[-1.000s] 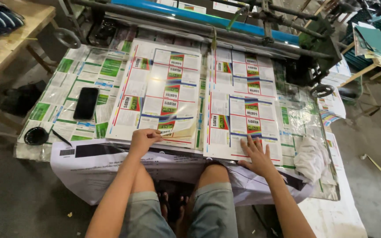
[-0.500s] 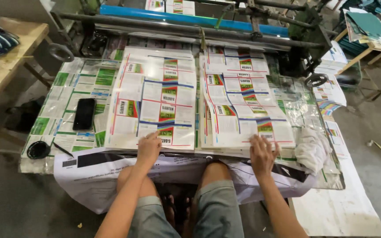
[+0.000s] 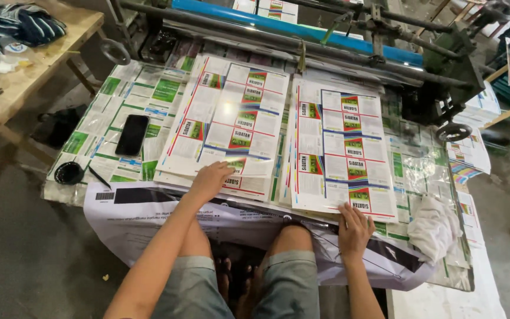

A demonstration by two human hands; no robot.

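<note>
Two stacks of glossy printed label sheets lie side by side on a work table in the head view. My left hand presses flat on the near edge of the left stack, whose top sheet sits pushed away from me, baring the sheet beneath. My right hand rests with fingers spread on the near edge of the right stack, which lies squared. Neither hand closes around anything. My bare knees show under the table's front edge.
A black phone and a small black round dish with a pen lie left of the stacks. A crumpled white cloth lies at the right. A machine with a blue roller runs along the far side. A wooden bench stands left.
The skewed top sheet of the right stack has been drawn back square with the pile. My left hand has pushed the left stack's top sheet away from me. My right hand slid nearer.
</note>
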